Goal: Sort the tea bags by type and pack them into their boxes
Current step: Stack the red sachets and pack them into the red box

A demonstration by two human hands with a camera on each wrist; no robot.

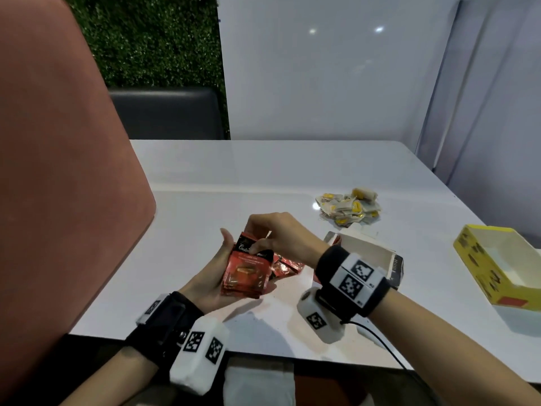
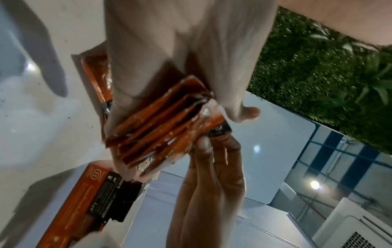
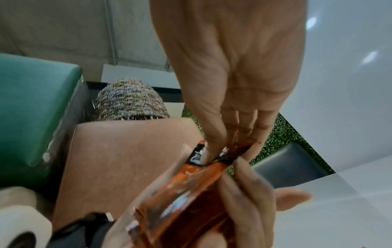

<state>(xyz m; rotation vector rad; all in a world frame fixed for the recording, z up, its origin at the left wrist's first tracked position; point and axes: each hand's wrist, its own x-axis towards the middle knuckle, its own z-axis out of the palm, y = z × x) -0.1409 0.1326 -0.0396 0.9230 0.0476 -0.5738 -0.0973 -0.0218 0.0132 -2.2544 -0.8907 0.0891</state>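
My left hand [image 1: 231,268] cups a stack of red tea bag packets [image 1: 247,272] above the table's near edge, fingers curled round its lower side. From above, my right hand [image 1: 270,232] pinches the black top edge of that stack. The left wrist view shows the red packets [image 2: 163,130] fanned edge-on. In the right wrist view my thumb and fingers grip the stack's top [image 3: 220,156]. More red packets [image 1: 285,266] lie on the table behind the stack. The red and black box [image 1: 377,259] lies open just right of them. A pile of white and yellow tea bags [image 1: 349,208] sits farther back.
An open yellow box [image 1: 494,268] stands at the table's right edge. A pink chair back [image 1: 58,171] rises at the left, close to the white table [image 1: 205,200]. A white wall panel stands behind the table.
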